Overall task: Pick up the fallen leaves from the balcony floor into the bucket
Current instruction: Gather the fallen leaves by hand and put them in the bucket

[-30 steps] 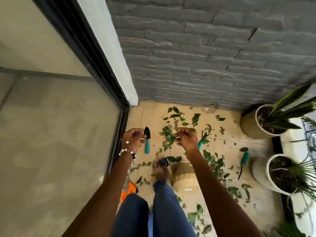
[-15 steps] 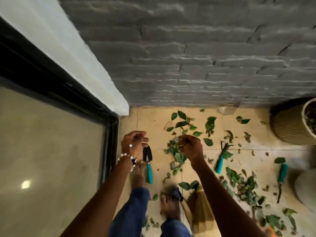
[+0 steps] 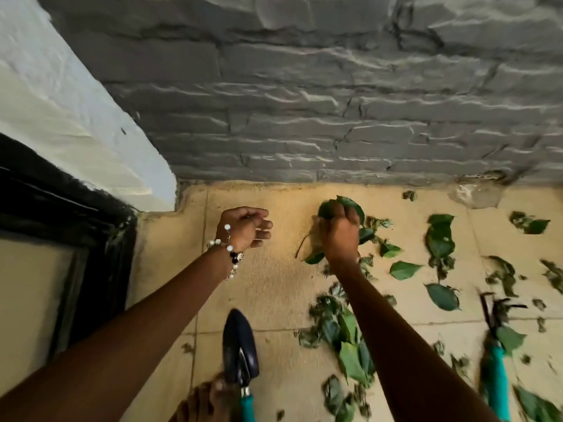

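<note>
Green fallen leaves (image 3: 438, 239) lie scattered over the tan balcony floor (image 3: 274, 284), mostly right of centre. My right hand (image 3: 338, 236) is down near the grey wall, fingers curled round a bunch of green leaves (image 3: 350, 205) that sticks out above its knuckles. My left hand (image 3: 246, 228), wearing a bead bracelet, hovers to the left with loosely curled fingers and holds nothing. The bucket is out of sight.
A black trowel with a teal handle (image 3: 240, 357) lies by my bare foot (image 3: 204, 403) at the bottom. A teal-handled garden fork (image 3: 493, 354) lies at the lower right. A grey stone wall (image 3: 304, 102) closes the far side; a black door frame (image 3: 91, 239) runs along the left.
The view has dropped lower and closer to the wall. My right hand reached forward and closed on leaves near the wall. The bucket and plant pots have left the view.
</note>
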Demonstrator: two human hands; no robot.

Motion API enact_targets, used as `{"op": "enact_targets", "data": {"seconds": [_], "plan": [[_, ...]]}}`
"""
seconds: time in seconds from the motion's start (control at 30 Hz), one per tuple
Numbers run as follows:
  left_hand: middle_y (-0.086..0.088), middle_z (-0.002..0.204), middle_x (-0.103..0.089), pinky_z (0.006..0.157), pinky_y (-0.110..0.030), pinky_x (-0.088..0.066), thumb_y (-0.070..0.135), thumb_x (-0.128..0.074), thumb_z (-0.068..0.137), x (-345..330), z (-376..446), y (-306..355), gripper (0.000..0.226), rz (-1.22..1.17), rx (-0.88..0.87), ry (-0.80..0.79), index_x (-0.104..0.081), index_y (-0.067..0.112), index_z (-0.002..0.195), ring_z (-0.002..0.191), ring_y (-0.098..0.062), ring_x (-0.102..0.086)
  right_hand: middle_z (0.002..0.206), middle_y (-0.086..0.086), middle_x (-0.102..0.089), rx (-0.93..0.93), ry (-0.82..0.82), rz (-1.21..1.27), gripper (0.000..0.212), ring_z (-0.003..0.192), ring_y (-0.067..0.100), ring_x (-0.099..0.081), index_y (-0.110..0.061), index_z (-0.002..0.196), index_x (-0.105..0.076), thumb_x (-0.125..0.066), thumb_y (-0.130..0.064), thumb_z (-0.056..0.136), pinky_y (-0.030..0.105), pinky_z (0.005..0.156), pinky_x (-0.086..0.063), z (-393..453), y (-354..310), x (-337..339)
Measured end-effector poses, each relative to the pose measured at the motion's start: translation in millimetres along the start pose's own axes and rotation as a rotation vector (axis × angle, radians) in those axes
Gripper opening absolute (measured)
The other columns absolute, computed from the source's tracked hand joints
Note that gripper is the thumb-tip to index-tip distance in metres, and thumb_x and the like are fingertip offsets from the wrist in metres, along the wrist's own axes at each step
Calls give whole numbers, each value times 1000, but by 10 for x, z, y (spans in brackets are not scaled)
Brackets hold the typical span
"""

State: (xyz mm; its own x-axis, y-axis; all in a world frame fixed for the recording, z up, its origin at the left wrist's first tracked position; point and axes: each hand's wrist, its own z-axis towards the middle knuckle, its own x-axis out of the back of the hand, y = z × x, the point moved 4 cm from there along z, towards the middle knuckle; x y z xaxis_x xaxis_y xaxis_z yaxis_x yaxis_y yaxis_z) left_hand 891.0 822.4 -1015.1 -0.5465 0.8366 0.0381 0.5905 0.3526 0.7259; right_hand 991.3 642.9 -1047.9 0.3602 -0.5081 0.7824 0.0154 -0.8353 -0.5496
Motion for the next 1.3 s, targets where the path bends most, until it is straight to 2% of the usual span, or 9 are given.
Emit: {"op": "enact_targets", "data": {"seconds": [0.23,0.37,0.5,0.67,0.77,0.83,1.03,1.2,1.3], "plan": [[2,52,-66,41,-17,-44,-1,-54,95,-95,320,30,18,-13,-31,34,-65,7,84,41,-9,-61,124,22,-53,21,167,125,32,114,36,-48,-2,122,-60,-48,-2,93,41,97,-40,197,-139,-179],[-13,89,-73,56,-24,-52,15,-57,96,-264,267,8,16,-17,-18,-30,-67,4,102,62,-15,-68,103,15,-68,-44,249,362,28,98,29,-63,-4,107,-69,-54,7,86,41,91,-52,110,-133,-163],[-9,92,-68,77,-38,-53,41,-52,97,-561,168,16,33,-143,97,-177,-64,12,102,84,-24,-64,83,-2,-70,-74,55,845,29,82,17,-67,-13,105,-67,-58,8,88,29,76,-57,44,-245,-174],[-10,72,-64,55,-30,-54,20,-45,103,-742,169,146,28,-351,65,-39,-60,7,83,63,-22,-61,105,-4,-73,305,-285,614,29,100,13,-68,-29,114,-66,-67,-17,88,35,89,-55,-23,-419,-49],[-11,69,-67,60,-35,-56,15,-35,106,-749,255,149,33,-406,86,-12,-57,4,83,60,-21,-66,103,-2,-73,278,-55,589,19,97,13,-68,-23,107,-70,-64,-14,92,34,88,-54,145,-212,251],[-8,66,-69,62,-32,-55,12,-31,106,-725,312,87,34,-359,102,-16,-57,5,85,55,-18,-68,110,7,-69,190,182,231,25,105,23,-64,-15,116,-66,-63,-12,92,39,90,-54,310,69,386],[-5,60,-65,43,-17,-42,-9,-33,97,-650,346,-46,35,-224,88,-6,-61,10,91,42,-12,-59,118,17,-63,273,89,-372,37,113,32,-54,-12,133,-56,-49,-7,97,37,91,-53,334,452,226],[-11,86,-69,66,-27,-53,1,-36,102,-710,309,-72,27,-213,94,-91,-63,2,106,73,-21,-67,99,11,-73,254,149,-89,22,81,22,-68,-10,113,-70,-58,-10,95,28,76,-55,249,216,334],[-18,108,-65,79,-40,-53,12,-37,104,-791,257,-65,29,-308,118,-167,-59,1,119,88,-28,-63,97,6,-75,501,110,135,19,80,18,-69,-9,104,-74,-64,-5,89,26,76,-54,47,-135,294]]}}
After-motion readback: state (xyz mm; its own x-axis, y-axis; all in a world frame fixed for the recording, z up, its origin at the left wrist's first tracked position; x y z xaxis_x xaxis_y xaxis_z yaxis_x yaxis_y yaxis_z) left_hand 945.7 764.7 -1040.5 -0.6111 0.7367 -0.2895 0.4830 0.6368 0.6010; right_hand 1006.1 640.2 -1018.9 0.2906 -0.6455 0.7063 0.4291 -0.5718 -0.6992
